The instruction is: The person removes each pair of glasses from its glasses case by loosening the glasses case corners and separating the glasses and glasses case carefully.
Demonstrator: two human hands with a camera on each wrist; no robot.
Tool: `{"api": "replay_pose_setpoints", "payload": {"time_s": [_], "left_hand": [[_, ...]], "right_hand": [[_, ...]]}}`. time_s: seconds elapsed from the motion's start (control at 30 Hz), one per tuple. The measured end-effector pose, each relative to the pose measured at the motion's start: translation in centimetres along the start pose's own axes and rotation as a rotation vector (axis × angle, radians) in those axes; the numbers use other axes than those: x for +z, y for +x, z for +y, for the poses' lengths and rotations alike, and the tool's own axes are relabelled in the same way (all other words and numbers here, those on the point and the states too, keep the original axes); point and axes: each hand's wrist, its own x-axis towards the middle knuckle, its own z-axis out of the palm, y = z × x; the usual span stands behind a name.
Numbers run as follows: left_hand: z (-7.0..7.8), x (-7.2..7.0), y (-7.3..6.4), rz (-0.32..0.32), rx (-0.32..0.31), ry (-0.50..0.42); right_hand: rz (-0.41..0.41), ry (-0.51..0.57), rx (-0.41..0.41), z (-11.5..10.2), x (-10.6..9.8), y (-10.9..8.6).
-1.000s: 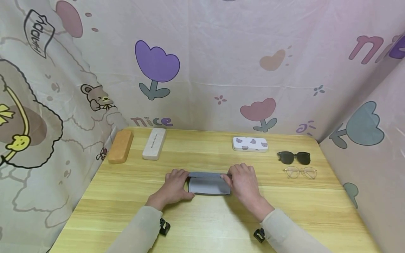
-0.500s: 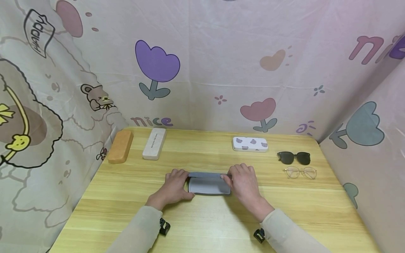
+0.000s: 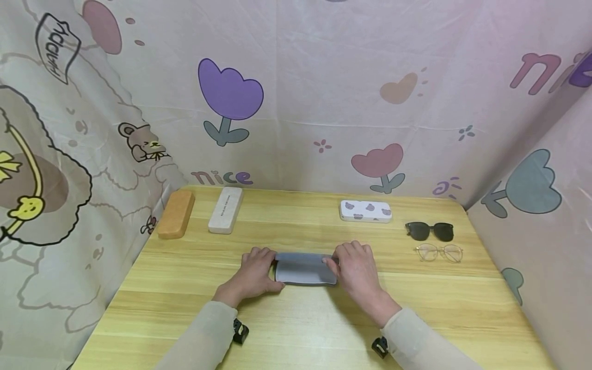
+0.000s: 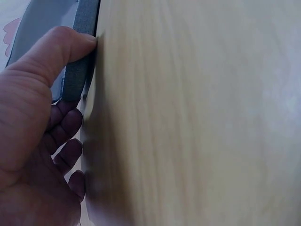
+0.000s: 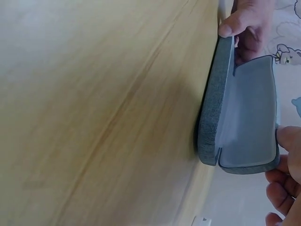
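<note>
A grey-blue glasses case (image 3: 306,273) with a pale lining lies open on the table, its lid (image 5: 251,110) raised at the far side. My left hand (image 3: 253,272) grips the case's left end. In the left wrist view its thumb presses the front wall (image 4: 77,77) while the other fingers curl behind the end. At the right end, my right hand (image 3: 358,267) pinches the lid's edge between thumb and fingers, as the right wrist view also shows. The lined inside of the case shows nothing lying in it.
An orange case (image 3: 176,215) and a cream case (image 3: 225,210) stand at the back left. A white patterned case (image 3: 365,211) lies at the back right, near dark sunglasses (image 3: 419,231) and thin-framed eyeglasses (image 3: 428,252). A printed curtain (image 3: 296,103) hangs behind the table.
</note>
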Motion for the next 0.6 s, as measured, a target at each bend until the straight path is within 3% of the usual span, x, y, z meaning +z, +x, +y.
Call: {"api": "replay_pose_setpoints", "payload": {"time_s": [0.37, 0.6], "left_hand": [[-0.1, -0.1, 0.0, 0.0, 0.017, -0.003], [-0.2, -0.1, -0.1, -0.006, 0.007, -0.009]], "right_hand": [[0.059, 0.014, -0.059, 0.0, 0.2, -0.8], [-0.018, -0.051, -0.12, -0.2, 0.6, -2.7]]}}
